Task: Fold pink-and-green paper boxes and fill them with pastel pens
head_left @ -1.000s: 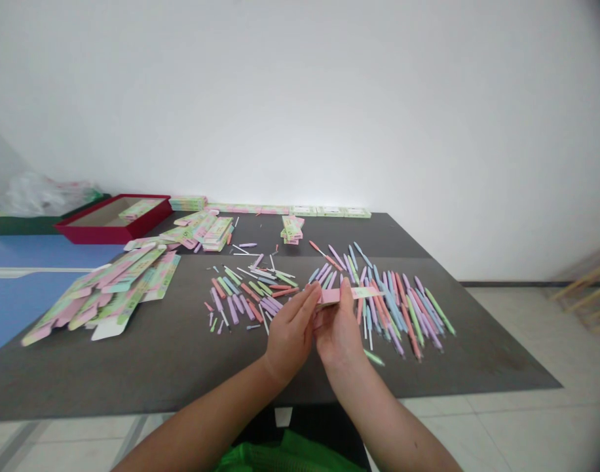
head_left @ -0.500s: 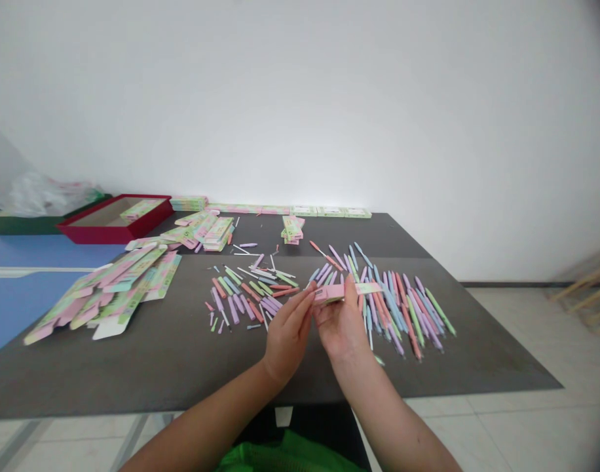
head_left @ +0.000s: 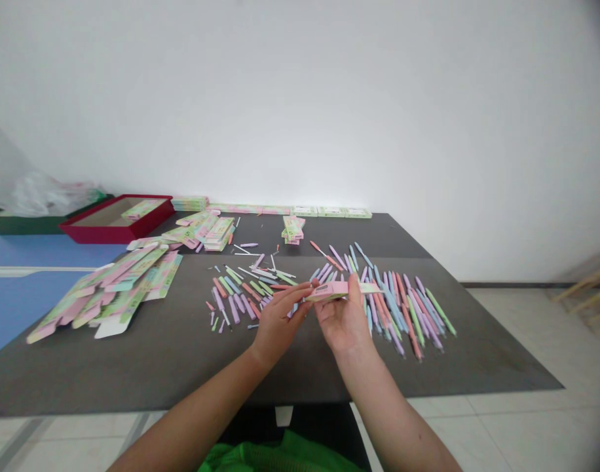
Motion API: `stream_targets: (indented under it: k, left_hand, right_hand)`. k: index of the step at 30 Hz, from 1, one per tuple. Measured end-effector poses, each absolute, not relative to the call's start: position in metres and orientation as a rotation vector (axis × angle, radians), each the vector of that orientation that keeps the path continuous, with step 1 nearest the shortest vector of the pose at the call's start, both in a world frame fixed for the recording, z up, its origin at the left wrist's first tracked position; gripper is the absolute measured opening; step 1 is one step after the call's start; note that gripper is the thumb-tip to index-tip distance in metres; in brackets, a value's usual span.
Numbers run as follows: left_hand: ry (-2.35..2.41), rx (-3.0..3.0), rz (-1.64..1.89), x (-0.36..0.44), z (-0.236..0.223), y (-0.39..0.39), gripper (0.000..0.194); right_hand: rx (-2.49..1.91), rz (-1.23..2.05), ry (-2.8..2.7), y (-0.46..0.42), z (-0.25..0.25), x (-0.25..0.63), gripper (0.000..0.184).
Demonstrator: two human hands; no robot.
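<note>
Both hands (head_left: 279,322) (head_left: 344,326) grip a pink carton (head_left: 332,289), partly covering it, its print too blurred to read.

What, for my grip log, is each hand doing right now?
Left hand: at the left end of the pink carton; whether it grips cannot be told.
Right hand: closed, holding the pink carton.

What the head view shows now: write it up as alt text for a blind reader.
A right hand grips a slim pink-and-green carton above a dark table, the left hand at its left end. Pastel pens lie loose at right, pen parts left of them. Flat cartons are heaped at far left, near a red tray.
</note>
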State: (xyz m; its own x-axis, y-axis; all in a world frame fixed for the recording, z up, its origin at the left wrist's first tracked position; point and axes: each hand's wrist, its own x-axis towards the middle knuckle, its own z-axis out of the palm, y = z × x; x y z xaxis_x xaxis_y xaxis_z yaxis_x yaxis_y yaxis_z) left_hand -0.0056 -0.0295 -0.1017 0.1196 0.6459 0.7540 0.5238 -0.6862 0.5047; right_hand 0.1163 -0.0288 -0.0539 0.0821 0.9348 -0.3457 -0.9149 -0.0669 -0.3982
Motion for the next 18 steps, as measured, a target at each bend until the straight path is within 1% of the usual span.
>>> stream_targets:
  k: [3, 6, 8, 11, 15, 18]
  left_hand:
    - [1.333, 2.369, 1.671, -0.004, -0.101, -0.032, 0.019]
    - [1.396, 2.540, 1.771, 0.002, -0.106, -0.038, 0.028]
    - [1.389, 2.623, 1.792, 0.005, -0.110, -0.040, 0.035]
    - [1.328, 2.710, 1.705, 0.003, -0.112, -0.041, 0.043]
    - [1.279, 2.756, 1.658, 0.000, -0.106, -0.042, 0.043]
    - [1.234, 2.758, 1.682, 0.007, -0.105, -0.048, 0.047]
  right_hand:
    - [-0.604, 1.475, -0.065, -0.030, -0.053, 0.112, 0.024]
    - [-0.567, 1.432, -0.107, -0.030, -0.053, 0.109, 0.023]
    - [-0.561, 1.429, -0.129, -0.030, -0.055, 0.109, 0.024]
    - [-0.577, 1.443, -0.139, -0.030, -0.057, 0.112, 0.028]
    - [-0.577, 1.475, -0.108, -0.032, -0.057, 0.114, 0.026]
    - [-0.599, 1.547, -0.071, -0.035, -0.055, 0.109, 0.034]
